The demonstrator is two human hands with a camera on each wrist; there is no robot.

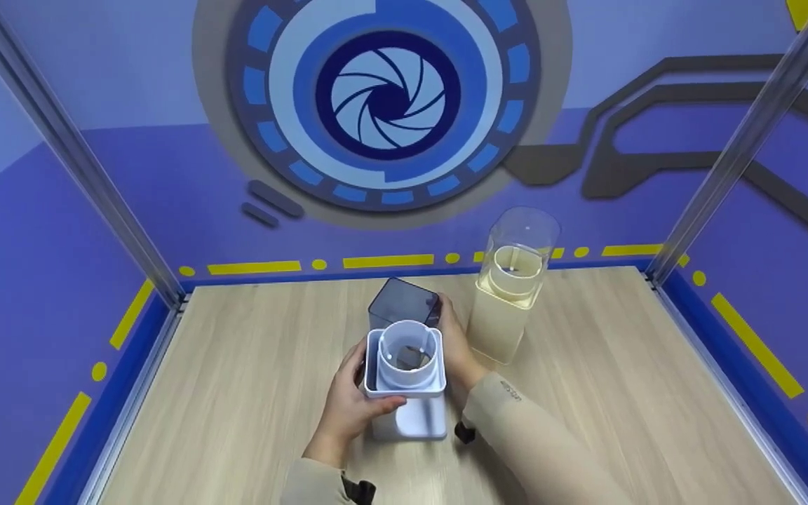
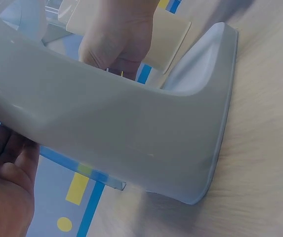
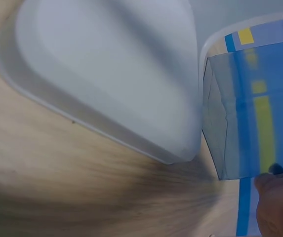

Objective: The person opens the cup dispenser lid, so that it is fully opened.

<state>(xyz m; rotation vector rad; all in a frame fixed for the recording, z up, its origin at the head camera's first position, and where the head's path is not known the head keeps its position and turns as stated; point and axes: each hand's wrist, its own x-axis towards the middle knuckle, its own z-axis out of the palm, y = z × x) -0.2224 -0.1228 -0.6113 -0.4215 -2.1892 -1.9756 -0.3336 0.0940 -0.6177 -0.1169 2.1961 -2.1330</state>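
Observation:
A white appliance (image 1: 423, 419) stands on the table, with a round collar in its square top and a wide foot in front. My left hand (image 1: 348, 403) grips the top section's left side, thumb along the front edge. In the left wrist view the appliance's curved body (image 2: 121, 118) fills the middle. Behind it is a smoky see-through box (image 1: 398, 301), which looks bluish in the right wrist view. Around the box's right side my right hand (image 1: 459, 344) holds on, fingers (image 3: 279, 202) against the wall. Whether the box touches the appliance cannot be told.
Right of my right hand stands a cream square container (image 1: 496, 322) with a round collar and a tall clear cover (image 1: 527, 224). The wooden tabletop (image 1: 250, 393) ends at a blue printed back wall (image 1: 144, 189). Metal posts (image 1: 88, 151) rise at both back corners.

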